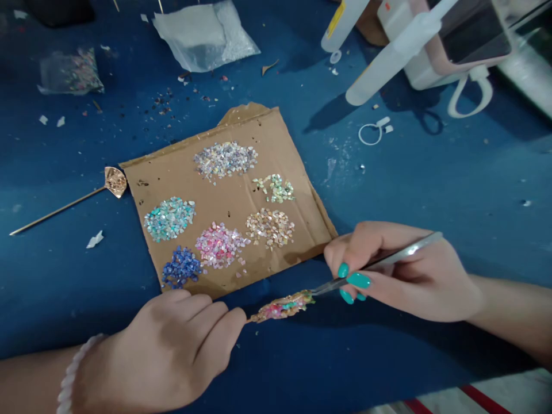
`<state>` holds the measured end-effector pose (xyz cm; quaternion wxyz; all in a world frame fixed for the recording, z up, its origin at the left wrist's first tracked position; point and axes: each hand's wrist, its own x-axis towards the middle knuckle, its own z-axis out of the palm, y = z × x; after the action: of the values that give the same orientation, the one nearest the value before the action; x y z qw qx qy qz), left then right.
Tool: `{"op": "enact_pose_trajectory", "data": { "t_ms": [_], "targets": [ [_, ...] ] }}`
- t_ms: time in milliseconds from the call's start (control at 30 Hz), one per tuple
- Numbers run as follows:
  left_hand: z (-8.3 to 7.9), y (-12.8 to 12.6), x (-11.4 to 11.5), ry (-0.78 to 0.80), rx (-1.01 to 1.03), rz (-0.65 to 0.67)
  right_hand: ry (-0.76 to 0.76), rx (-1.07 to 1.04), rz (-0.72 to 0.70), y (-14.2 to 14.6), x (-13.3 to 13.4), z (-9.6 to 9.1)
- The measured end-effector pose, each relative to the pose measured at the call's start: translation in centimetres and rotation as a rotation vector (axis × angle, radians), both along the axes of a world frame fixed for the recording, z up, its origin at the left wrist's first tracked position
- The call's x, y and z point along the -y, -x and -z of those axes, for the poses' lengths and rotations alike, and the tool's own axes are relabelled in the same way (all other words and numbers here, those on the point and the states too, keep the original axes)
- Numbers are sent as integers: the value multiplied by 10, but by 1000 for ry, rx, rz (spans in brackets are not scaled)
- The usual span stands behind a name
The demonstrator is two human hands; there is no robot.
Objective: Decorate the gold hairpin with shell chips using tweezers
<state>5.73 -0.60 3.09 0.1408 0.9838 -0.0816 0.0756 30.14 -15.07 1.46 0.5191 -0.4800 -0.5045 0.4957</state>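
Observation:
My left hand (172,345) is closed at the near edge, pinching the end of a small gold ornament (282,306) crusted with coloured shell chips. My right hand (401,276), with teal nails, is closed on metal tweezers (379,261) whose tips touch the ornament's right end. Just beyond both hands lies a piece of cardboard (233,198) with several small heaps of chips: silver (225,159), pale green (275,188), turquoise (169,218), pink (219,245), gold-beige (270,227) and dark blue (181,267).
A gold hairpin with a fan-shaped head (112,183) lies left of the cardboard on the blue cloth (431,190). Plastic bags (202,34) sit at the back, white bottles (388,63) and a pink-cased phone (466,29) at the back right. Loose chips are scattered about.

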Motion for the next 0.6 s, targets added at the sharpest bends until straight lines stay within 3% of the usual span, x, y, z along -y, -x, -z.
{"op": "enact_pose_trajectory", "data": {
  "t_ms": [600],
  "targets": [
    [0,1,0,-25,10,8,14,-27,-12,1,3,1]
  ]
}}
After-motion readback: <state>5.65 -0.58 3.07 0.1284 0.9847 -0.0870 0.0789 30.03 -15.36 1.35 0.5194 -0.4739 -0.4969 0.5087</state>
